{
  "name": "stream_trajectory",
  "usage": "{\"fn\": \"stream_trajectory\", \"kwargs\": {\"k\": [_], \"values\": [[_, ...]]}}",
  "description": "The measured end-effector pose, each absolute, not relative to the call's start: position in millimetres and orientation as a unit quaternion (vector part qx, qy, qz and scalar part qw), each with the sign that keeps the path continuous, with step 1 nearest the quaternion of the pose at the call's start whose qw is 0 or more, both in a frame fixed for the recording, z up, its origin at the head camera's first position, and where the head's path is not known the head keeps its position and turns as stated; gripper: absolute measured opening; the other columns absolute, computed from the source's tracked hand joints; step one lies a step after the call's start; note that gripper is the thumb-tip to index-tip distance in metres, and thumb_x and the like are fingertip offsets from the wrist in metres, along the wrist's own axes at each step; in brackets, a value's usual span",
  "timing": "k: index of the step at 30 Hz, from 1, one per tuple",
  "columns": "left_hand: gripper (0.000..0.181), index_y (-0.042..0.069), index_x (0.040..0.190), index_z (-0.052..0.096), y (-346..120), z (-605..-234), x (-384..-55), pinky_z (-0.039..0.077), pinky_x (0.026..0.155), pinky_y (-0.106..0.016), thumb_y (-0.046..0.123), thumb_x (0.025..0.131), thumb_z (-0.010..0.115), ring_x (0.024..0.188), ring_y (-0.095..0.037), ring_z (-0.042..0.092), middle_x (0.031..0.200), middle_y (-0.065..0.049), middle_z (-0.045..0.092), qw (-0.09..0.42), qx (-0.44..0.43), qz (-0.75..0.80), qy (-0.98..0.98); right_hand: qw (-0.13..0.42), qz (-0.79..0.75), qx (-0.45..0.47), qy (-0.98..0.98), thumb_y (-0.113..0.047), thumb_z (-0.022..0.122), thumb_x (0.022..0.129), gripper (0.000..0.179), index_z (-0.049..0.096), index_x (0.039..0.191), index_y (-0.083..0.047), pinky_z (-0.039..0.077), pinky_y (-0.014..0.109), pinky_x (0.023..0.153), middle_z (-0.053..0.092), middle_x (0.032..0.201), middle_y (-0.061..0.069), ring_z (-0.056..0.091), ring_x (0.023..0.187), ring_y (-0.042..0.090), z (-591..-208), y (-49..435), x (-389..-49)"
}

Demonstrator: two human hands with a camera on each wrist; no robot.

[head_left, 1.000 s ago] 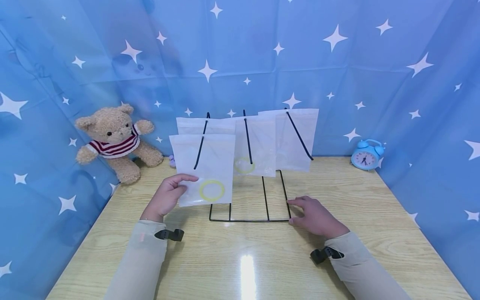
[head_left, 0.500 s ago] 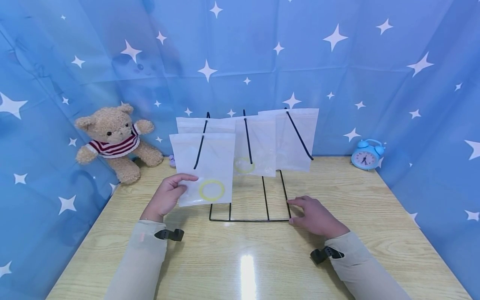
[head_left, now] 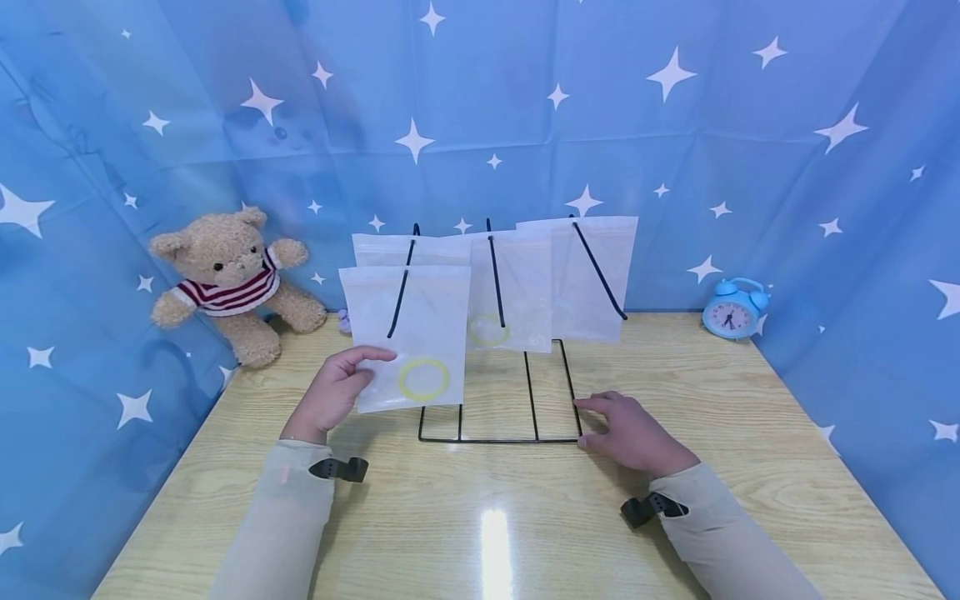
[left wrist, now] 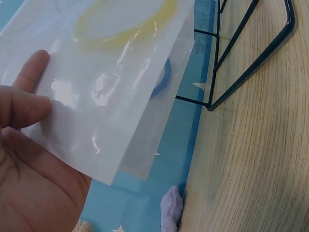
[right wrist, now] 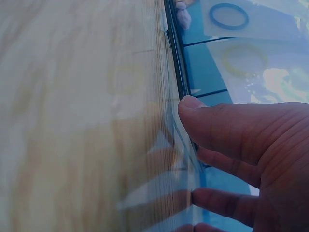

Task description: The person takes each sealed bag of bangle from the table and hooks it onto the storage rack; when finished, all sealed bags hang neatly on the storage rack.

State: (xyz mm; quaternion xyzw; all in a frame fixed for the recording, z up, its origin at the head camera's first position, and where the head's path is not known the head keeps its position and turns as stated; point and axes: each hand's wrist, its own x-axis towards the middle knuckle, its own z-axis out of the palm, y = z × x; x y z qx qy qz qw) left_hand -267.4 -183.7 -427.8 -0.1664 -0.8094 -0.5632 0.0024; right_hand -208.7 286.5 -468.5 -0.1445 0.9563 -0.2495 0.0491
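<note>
A translucent white zip bag [head_left: 390, 300] with a yellow ring inside hangs at the front of the left hook of a black wire display rack [head_left: 531, 398]. My left hand [head_left: 335, 392] pinches this bag's lower left edge; in the left wrist view the thumb [left wrist: 29, 108] lies across its face. Behind it on the same hook hangs another bag [left wrist: 157, 125], with part of a blue ring showing. My right hand [head_left: 628, 432] holds the front right corner of the rack's base, and its thumb [right wrist: 212, 121] touches the bar in the right wrist view.
Similar bags hang on the middle hook [head_left: 495, 283] and the right hook [head_left: 598, 267]. A teddy bear [head_left: 238, 287] sits at the back left of the wooden table [head_left: 420, 517], and a blue alarm clock [head_left: 733, 310] stands at the back right. A starry blue curtain [head_left: 480, 100] surrounds the table.
</note>
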Motion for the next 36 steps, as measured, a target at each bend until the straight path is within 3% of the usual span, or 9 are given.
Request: {"fn": "stream_trajectory", "kwargs": {"k": [9,26,30,33,36], "values": [[0.04,0.006,0.129,0.073,-183.6,-429.1,-267.5,0.033,0.103,-0.043,-0.006,0.102,0.047,0.131,-0.026,0.046,0.148,-0.01,0.062,0.004,-0.168,-0.561,-0.811,0.053,-0.252,-0.144,0.956,-0.026,0.08,0.094,0.061,0.06,0.149,-0.008,0.047,0.065,0.108,0.054,0.148,0.025,0.052,0.136,0.051,-468.1,286.4,-208.2],[0.04,0.01,0.131,0.073,-182.5,-428.3,-267.0,0.038,0.093,-0.037,-0.004,0.103,0.048,0.105,-0.029,0.049,0.15,-0.007,0.06,0.006,-0.167,-0.55,-0.818,0.054,-0.249,-0.142,0.957,-0.026,0.079,0.094,0.061,0.06,0.149,-0.007,0.048,0.064,0.108,0.055,0.148,0.025,0.052,0.136,0.049,-467.0,285.2,-207.8],[0.039,0.01,0.13,0.073,-182.8,-430.4,-268.8,0.037,0.095,-0.036,-0.004,0.103,0.048,0.107,-0.022,0.05,0.15,-0.006,0.06,0.008,-0.165,-0.548,-0.82,0.052,-0.249,-0.143,0.956,-0.025,0.079,0.094,0.061,0.06,0.149,-0.007,0.047,0.064,0.108,0.055,0.148,0.026,0.052,0.136,0.05,-466.8,285.3,-207.8],[0.039,0.01,0.13,0.073,-183.1,-431.4,-269.1,0.045,0.079,-0.029,-0.003,0.104,0.048,0.081,-0.013,0.055,0.15,-0.007,0.06,0.01,-0.164,-0.545,-0.822,0.051,-0.25,-0.143,0.956,-0.025,0.079,0.094,0.061,0.06,0.149,-0.007,0.046,0.065,0.109,0.054,0.149,0.026,0.051,0.137,0.051,-466.9,285.5,-207.8],[0.038,0.011,0.132,0.072,-183.0,-431.1,-268.6,0.038,0.051,-0.026,-0.002,0.105,0.048,0.049,-0.011,0.038,0.144,-0.014,0.062,0.008,-0.163,-0.551,-0.819,0.052,-0.248,-0.143,0.957,-0.026,0.079,0.094,0.061,0.06,0.149,-0.007,0.046,0.066,0.109,0.054,0.149,0.026,0.051,0.137,0.051,-467.2,285.9,-208.3]]}}
